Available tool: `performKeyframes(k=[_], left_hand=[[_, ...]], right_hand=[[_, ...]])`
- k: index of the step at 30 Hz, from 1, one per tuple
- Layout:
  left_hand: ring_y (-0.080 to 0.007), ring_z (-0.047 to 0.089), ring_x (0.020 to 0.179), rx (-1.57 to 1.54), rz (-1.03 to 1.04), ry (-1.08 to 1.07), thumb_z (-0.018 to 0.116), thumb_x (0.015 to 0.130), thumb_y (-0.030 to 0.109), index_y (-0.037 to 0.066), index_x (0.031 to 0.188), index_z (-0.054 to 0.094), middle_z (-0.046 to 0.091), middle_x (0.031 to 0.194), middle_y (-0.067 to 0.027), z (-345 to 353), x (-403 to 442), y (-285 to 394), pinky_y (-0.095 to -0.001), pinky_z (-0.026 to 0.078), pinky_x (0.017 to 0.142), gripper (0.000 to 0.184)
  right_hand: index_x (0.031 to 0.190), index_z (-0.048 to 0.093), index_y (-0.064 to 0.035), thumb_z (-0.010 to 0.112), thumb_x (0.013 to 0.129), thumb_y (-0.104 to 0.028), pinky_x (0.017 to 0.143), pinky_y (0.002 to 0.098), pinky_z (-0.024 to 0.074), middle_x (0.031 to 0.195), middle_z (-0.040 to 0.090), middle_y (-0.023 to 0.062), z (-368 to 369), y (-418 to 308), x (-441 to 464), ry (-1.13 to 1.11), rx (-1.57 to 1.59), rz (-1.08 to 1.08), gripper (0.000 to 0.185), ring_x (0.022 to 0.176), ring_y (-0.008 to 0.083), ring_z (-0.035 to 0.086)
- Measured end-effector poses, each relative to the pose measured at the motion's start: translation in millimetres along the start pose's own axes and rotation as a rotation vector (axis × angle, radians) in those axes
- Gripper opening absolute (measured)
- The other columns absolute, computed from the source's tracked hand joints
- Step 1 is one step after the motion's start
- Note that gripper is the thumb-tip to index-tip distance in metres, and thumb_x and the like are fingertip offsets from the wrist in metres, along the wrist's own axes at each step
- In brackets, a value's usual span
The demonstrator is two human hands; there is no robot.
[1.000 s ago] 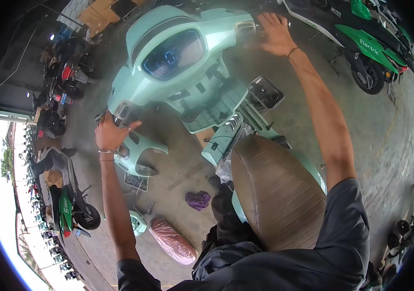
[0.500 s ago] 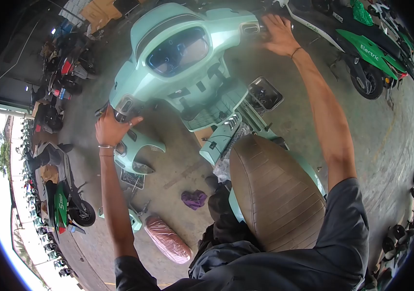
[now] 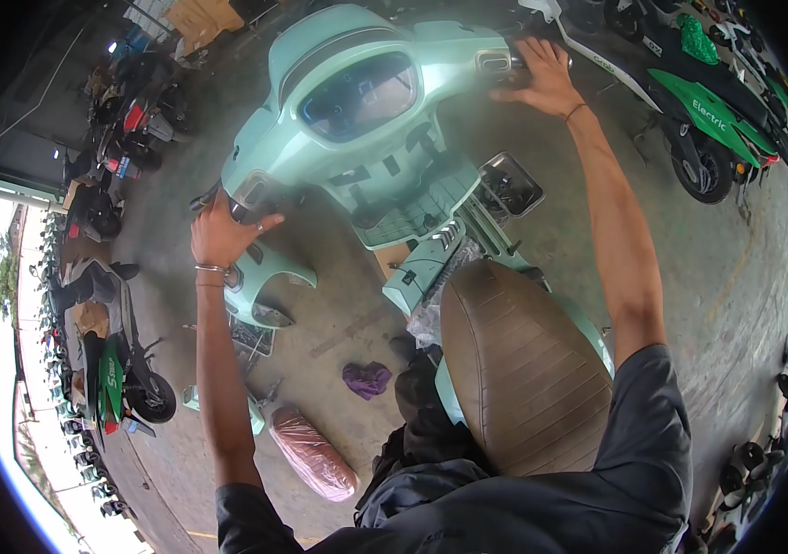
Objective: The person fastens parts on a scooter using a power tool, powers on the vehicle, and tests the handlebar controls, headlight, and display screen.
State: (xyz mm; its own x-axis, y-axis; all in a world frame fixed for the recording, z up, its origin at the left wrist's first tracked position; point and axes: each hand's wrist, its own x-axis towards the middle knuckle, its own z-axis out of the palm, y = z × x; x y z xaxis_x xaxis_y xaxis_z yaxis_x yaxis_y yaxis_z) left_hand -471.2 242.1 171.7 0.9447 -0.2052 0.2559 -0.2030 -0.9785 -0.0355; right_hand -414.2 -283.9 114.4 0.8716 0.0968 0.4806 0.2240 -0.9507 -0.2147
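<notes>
A mint-green scooter's front cover (image 3: 320, 162) with a dark dashboard display (image 3: 359, 97) stands ahead of me. My left hand (image 3: 226, 235) is closed around the left handlebar grip, thumb stretched out to the side. On the other end, my right hand (image 3: 549, 81) curls its fingers over the right handlebar grip, most of which is hidden under them; its thumb also sticks out. Below me is the ribbed brown seat (image 3: 523, 369). Between seat and front lies a mint-green panel (image 3: 420, 268) with clear plastic wrap (image 3: 429, 319) beside it.
On the floor at left are a loose mint-green fender-like part (image 3: 265, 282), a pink plastic-wrapped seat (image 3: 313, 452) and a purple cloth (image 3: 366, 379). A metal tray (image 3: 510, 185) sits right of the scooter. Green-and-black motorbikes (image 3: 713, 115) stand at right; others are parked at left.
The handlebar and front cover have shifted slightly to the right in view, and both hands have moved with them, still on the grips. The background has shifted a little too.
</notes>
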Motion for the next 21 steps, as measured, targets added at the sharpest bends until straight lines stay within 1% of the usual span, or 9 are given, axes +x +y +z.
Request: performKeyframes(k=[3,6,8,10,12,13,16,19,21], left_hand=[[-0.0382,0.068,0.085,0.035,-0.01,-0.016,0.081,0.055,0.071,0.0,0.112,0.062,0.069,0.091,-0.0184,-2.3,0.6,0.3,-0.0474,0.055,0.075,0.093],[-0.0384,0.068,0.083,0.001,0.042,0.037,0.081,0.055,0.072,-0.001,0.11,0.062,0.069,0.089,-0.0184,-3.4,-0.1,1.8,-0.0475,0.055,0.074,0.093],[-0.039,0.068,0.083,0.019,0.01,0.01,0.082,0.056,0.069,-0.001,0.111,0.062,0.07,0.089,-0.0189,-0.3,0.5,0.9,-0.0476,0.055,0.074,0.091],[-0.0408,0.068,0.085,0.011,0.015,0.002,0.083,0.058,0.063,0.0,0.116,0.06,0.07,0.094,-0.0221,-7.4,0.2,9.7,-0.0488,0.055,0.075,0.088],[-0.0413,0.068,0.086,-0.015,0.028,0.013,0.083,0.06,0.061,-0.001,0.116,0.06,0.07,0.094,-0.0224,-9.0,0.4,11.6,-0.0493,0.055,0.075,0.087],[-0.0413,0.068,0.086,-0.014,0.041,0.022,0.083,0.06,0.061,-0.001,0.116,0.06,0.07,0.094,-0.0224,-8.7,1.0,10.4,-0.0493,0.055,0.075,0.087],[-0.0416,0.068,0.085,0.001,0.032,0.024,0.083,0.061,0.06,-0.002,0.114,0.06,0.07,0.093,-0.0222,-3.8,2.2,7.7,-0.0496,0.055,0.074,0.084],[-0.0412,0.068,0.081,0.02,0.059,0.043,0.082,0.061,0.063,-0.002,0.109,0.06,0.07,0.088,-0.0211,-2.1,1.4,4.4,-0.0496,0.055,0.073,0.083],[-0.0407,0.068,0.081,0.013,0.046,0.042,0.081,0.061,0.064,-0.002,0.109,0.06,0.07,0.088,-0.0206,1.6,1.1,1.0,-0.0492,0.055,0.073,0.084]], right_hand=[[0.135,0.051,-0.0091,0.077,0.06,-0.07,0.114,0.0467,0.0167,0.129,0.05,0.0102,2.6,-2.8,-1.1,0.049,0.02,0.005,0.101,0.132,0.0288,0.037],[0.135,0.052,-0.0093,0.077,0.06,-0.071,0.114,0.0467,0.0163,0.128,0.051,0.0105,0.7,-4.3,-0.5,0.058,0.049,0.006,0.1,0.131,0.0294,0.038],[0.133,0.053,-0.008,0.074,0.06,-0.074,0.114,0.0467,0.0164,0.128,0.052,0.0105,2.8,-0.1,-0.9,0.043,0.034,0.021,0.101,0.129,0.0281,0.039],[0.134,0.053,-0.0061,0.072,0.06,-0.076,0.114,0.0465,0.0172,0.128,0.052,0.01,1.4,-3.2,-1.2,0.03,0.033,0.034,0.104,0.128,0.0269,0.04],[0.135,0.053,-0.0045,0.071,0.06,-0.078,0.115,0.0467,0.0174,0.128,0.053,0.0096,2.8,-5.1,-2.0,0.061,0.013,0.031,0.107,0.128,0.0265,0.04],[0.135,0.053,-0.0041,0.071,0.06,-0.078,0.115,0.0472,0.017,0.129,0.053,0.0095,0.8,-6.1,-1.8,0.024,-0.01,0.045,0.107,0.13,0.0262,0.039],[0.135,0.053,-0.0037,0.071,0.061,-0.078,0.115,0.0474,0.0166,0.129,0.052,0.0094,0.3,-7.8,-1.2,0.033,0.027,0.049,0.106,0.13,0.026,0.039],[0.136,0.052,-0.006,0.072,0.06,-0.076,0.115,0.0474,0.016,0.131,0.052,0.0093,-3.1,-7.0,-0.3,0.015,0.041,0.051,0.106,0.132,0.0262,0.038],[0.135,0.053,-0.0083,0.073,0.06,-0.076,0.116,0.0467,0.0157,0.131,0.052,0.0096,1.6,-3.6,-0.4,0.037,0.055,0.043,0.103,0.132,0.0273,0.037]])
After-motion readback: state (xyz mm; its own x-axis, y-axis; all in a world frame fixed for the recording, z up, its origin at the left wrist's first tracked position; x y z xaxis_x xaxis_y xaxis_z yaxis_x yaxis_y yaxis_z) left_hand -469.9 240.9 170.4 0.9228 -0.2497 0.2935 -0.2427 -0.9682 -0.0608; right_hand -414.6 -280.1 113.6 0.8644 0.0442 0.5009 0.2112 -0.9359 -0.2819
